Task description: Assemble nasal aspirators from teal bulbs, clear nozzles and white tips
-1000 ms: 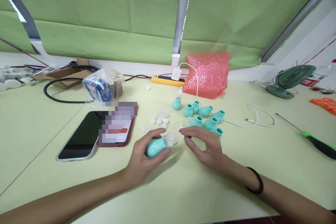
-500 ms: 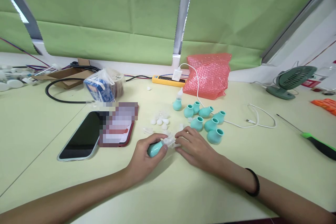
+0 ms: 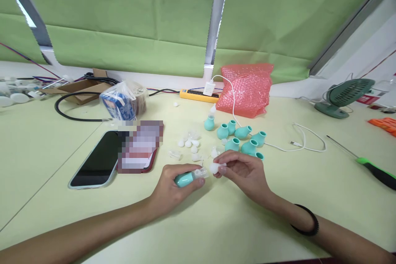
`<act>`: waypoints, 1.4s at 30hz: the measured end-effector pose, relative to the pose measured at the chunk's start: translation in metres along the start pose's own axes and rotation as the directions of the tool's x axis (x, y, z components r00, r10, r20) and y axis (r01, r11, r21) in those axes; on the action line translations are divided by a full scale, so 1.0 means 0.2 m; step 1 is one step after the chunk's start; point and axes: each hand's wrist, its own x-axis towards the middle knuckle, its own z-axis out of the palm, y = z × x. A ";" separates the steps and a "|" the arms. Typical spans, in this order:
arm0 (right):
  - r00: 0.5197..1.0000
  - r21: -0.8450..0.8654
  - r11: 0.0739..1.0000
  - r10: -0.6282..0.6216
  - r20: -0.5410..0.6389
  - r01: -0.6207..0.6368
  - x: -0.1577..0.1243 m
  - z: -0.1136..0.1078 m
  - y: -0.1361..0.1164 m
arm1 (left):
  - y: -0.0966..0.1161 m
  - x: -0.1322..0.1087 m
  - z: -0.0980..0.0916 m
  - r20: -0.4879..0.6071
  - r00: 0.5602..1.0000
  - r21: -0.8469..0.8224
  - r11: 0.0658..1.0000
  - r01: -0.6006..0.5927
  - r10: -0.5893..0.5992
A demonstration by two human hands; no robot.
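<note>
My left hand (image 3: 175,185) is closed around a teal squeeze bulb (image 3: 184,179) with a clear plastic neck piece (image 3: 201,173) fitted in its mouth, pointing right. Just to the right, my right hand (image 3: 244,173) pinches a white rounded nozzle tip (image 3: 214,168) between thumb and fingers. A small gap separates the tip from the clear neck. Behind my right hand several open-mouthed teal bulbs (image 3: 232,144) lie or stand, one partly hidden by it. A bulb with clear neck and white tip (image 3: 209,122) stands upright beyond. Several white tips (image 3: 188,143) lie ahead with clear pieces (image 3: 175,154).
Two phones (image 3: 95,163) lie at left, one partly blurred out. Behind are a bagged blue package (image 3: 119,105), a yellow power strip (image 3: 198,96) and pink bubble wrap (image 3: 246,90). At right are a white cable (image 3: 305,144), a screwdriver (image 3: 368,165) and a green fan (image 3: 343,95).
My right hand has turned and drawn slightly right, away from the clear neck, and the white tip now shows in its pinch. My left hand keeps the bulb in nearly the same place.
</note>
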 end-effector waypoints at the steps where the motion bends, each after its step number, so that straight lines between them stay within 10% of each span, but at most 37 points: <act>1: 0.999 0.034 0.999 0.026 0.019 -0.027 0.00 0.00 0.01 | 0.00 0.00 0.00 0.010 1.000 -0.003 1.000 -0.008 0.008; 29: 0.945 0.137 0.935 0.317 0.086 -0.326 0.02 -0.02 0.06 | -0.01 -0.02 0.00 0.077 0.995 0.130 0.989 -0.073 0.064; 42: 0.852 0.150 0.855 0.447 0.274 -0.497 0.03 -0.03 0.05 | -0.06 -0.03 0.01 0.039 0.873 0.261 0.838 -0.479 0.486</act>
